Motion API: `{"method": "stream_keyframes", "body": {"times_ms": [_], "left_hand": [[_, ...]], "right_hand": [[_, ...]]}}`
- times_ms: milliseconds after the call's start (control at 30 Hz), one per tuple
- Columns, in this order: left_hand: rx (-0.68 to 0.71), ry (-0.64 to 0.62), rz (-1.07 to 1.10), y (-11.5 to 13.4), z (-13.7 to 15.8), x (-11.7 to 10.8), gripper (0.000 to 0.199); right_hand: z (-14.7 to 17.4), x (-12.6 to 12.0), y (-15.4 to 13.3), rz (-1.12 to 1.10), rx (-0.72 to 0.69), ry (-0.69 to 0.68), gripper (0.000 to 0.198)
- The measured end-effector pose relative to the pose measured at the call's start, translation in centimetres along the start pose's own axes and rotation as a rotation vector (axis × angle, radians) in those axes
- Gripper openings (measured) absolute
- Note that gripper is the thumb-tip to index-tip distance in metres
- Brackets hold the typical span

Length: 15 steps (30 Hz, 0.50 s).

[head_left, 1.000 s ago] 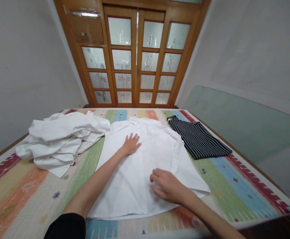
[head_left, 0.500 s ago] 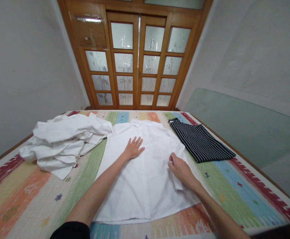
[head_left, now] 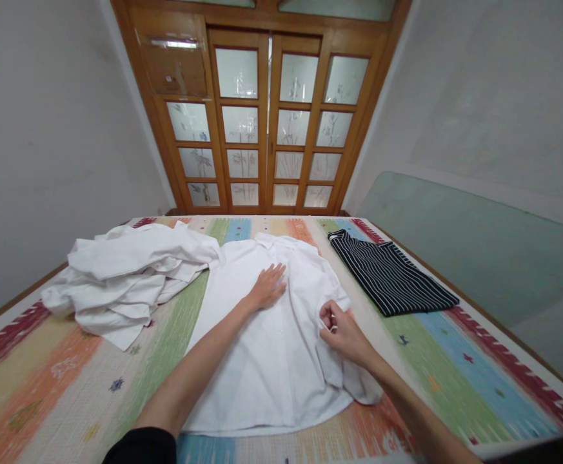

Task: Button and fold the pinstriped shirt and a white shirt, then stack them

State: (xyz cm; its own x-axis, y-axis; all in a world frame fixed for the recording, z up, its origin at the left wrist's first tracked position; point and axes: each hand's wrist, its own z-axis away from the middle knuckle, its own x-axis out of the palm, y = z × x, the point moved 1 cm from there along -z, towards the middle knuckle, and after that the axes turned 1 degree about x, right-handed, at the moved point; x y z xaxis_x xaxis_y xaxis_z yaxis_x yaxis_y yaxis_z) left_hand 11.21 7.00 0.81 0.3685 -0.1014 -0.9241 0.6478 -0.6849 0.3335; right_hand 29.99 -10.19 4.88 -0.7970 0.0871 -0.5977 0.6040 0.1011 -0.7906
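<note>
White shirt [head_left: 271,354], one: front up, collar toward the striped cloth's [head_left: 158,345] far edge, hem by its near edge. Left hand [head_left: 268,287]: flat on the shirt, fingers straight. Right hand [head_left: 342,327]: fingers curled, pinching the shirt's side. Black striped garment [head_left: 390,274] (neatly folded): right edge. White heap [head_left: 133,267], crumpled: left edge.
</note>
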Motion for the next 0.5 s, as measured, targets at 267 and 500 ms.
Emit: {"method": "stream_keyframes", "body": {"times_ms": [267,500], "left_hand": [[0.256,0.038,0.018,3.8,-2.5,2.0,0.049],[0.262,-0.044,-0.064,5.2,-3.3,3.2,0.049]], "right_hand": [[0.3,-4.7,2.7,-0.773,0.448,0.198,0.041],[-0.7,-7.6,0.1,-0.803,0.254,0.361,0.043]]}}
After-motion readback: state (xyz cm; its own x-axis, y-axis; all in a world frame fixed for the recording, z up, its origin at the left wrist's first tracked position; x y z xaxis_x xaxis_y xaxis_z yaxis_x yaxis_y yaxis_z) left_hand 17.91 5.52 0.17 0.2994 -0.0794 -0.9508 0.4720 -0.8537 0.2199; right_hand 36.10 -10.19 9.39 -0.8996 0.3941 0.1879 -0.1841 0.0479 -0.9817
